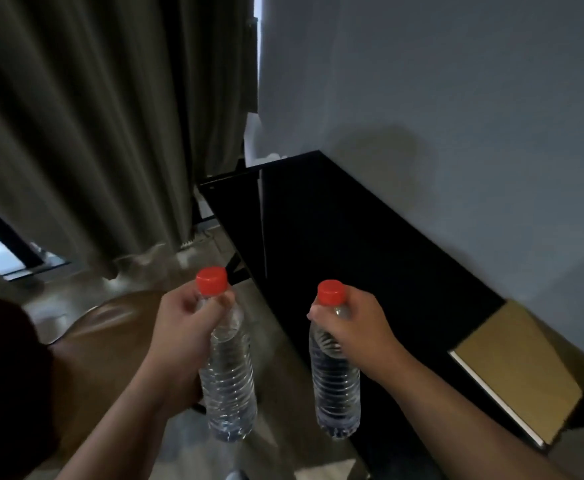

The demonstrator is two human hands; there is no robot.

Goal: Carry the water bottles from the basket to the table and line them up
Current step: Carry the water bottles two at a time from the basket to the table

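Two water bottles hang before me, clear of any surface. My left hand (183, 320) pinches the left bottle (230, 386) by its neck under the red cap, and my right hand (356, 327) grasps the right bottle (335, 386) likewise. I judge this the carrying step; next both must go down upright, side by side, on the black table (335, 237). A brown chair (110, 327) crowds my left, and a tan box (512, 368) takes the table's near end.
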